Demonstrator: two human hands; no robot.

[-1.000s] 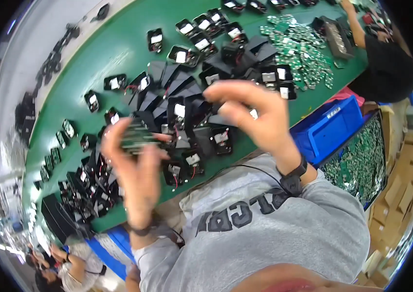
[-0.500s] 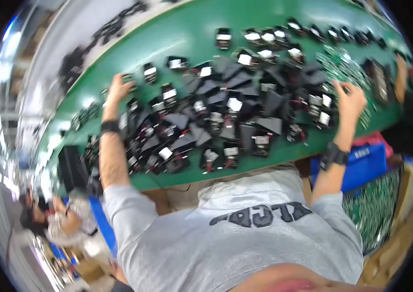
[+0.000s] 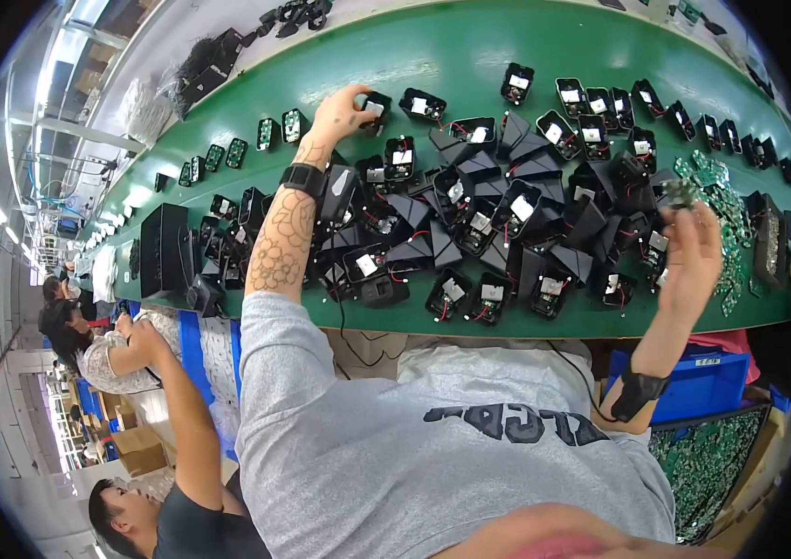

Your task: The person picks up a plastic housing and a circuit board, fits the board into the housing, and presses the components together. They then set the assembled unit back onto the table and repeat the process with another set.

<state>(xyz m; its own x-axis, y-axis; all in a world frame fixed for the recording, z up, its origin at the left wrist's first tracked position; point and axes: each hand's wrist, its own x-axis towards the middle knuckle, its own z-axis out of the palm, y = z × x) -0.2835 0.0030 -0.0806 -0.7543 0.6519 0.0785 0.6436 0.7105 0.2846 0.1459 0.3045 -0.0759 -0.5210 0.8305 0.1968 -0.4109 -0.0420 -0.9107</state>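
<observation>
So, left hand (image 3: 337,116) grips one black housing (image 3: 377,110) toward the far side of the green table (image 3: 451,56); two board-fitted housings (image 3: 293,127) sit left of it. Right hand (image 3: 694,247) pinches one small board (image 3: 679,193), blurred, beside one board heap (image 3: 729,244); one blue bin (image 3: 705,382) nearby.

Open green table (image 3: 414,58) runs along beyond the left hand (image 3: 344,114), a wide lane there. Nearer in, a jumble of black boxes (image 3: 518,210) blocks the middle, while heaped circuit boards (image 3: 735,256) crowd in beside the right hand (image 3: 691,250)
</observation>
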